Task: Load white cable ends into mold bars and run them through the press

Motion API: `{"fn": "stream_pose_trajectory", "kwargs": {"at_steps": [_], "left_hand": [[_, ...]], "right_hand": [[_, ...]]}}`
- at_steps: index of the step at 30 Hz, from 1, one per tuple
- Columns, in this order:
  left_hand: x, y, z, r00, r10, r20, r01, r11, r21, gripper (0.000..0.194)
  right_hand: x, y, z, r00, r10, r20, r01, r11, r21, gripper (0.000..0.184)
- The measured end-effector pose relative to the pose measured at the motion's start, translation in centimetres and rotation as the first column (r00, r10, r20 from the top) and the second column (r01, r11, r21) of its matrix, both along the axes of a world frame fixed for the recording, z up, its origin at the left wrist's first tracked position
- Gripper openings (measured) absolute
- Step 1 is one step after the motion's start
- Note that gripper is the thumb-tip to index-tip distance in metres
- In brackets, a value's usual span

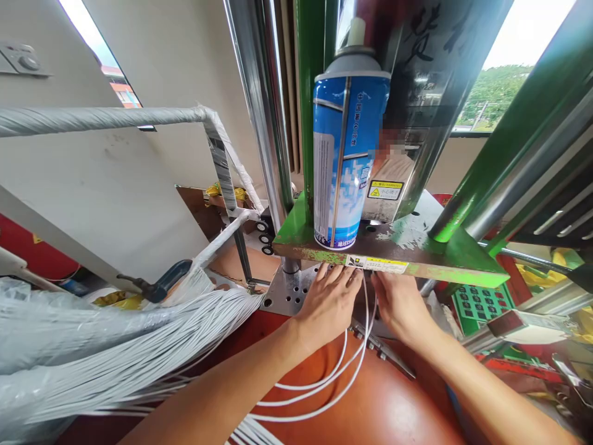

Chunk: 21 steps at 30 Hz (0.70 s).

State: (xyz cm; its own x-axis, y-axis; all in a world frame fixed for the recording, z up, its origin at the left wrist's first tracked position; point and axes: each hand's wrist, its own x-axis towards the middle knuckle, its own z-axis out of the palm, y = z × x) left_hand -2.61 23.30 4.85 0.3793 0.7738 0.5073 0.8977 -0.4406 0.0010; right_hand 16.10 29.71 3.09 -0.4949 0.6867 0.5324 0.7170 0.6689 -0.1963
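Note:
Both my hands reach under the green plate (417, 250) of a press machine. My left hand (327, 303) lies with its fingers stretched forward, their tips hidden under the plate's edge. My right hand (398, 306) reaches in beside it, fingers also hidden beneath the plate. Thin white wires (352, 364) run up between the two hands and loop back over the red-brown table (389, 402). Whether either hand pinches the wires is hidden. A perforated metal block (290, 293) sits just left of my left hand.
A blue spray can (345, 154) stands upright on the green plate, next to a steel column (262, 105). A large bundle of white wires (115, 352) in plastic wrap lies at the left. A green tray (482, 303) and yellow parts lie at the right.

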Motion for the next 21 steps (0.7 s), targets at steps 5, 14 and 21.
{"fn": "stream_pose_trajectory", "kwargs": {"at_steps": [5,14,21], "left_hand": [[0.6,0.2,-0.9,0.999,0.039,0.008,-0.039,0.999,-0.006,0.045],[1.4,2.6,-3.8,0.995,0.076,0.069,-0.081,0.995,0.063,0.035],[1.4,2.9,-3.2,0.989,0.041,0.139,-0.051,0.996,0.071,0.044]], "right_hand": [[-1.5,-3.8,-0.8,0.968,-0.107,0.228,0.074,0.986,0.149,0.051],[-2.8,-1.7,-1.0,0.967,-0.113,0.23,0.081,0.986,0.145,0.03],[-2.5,-1.9,-0.5,0.98,-0.126,0.151,0.1,0.981,0.168,0.036]]}}
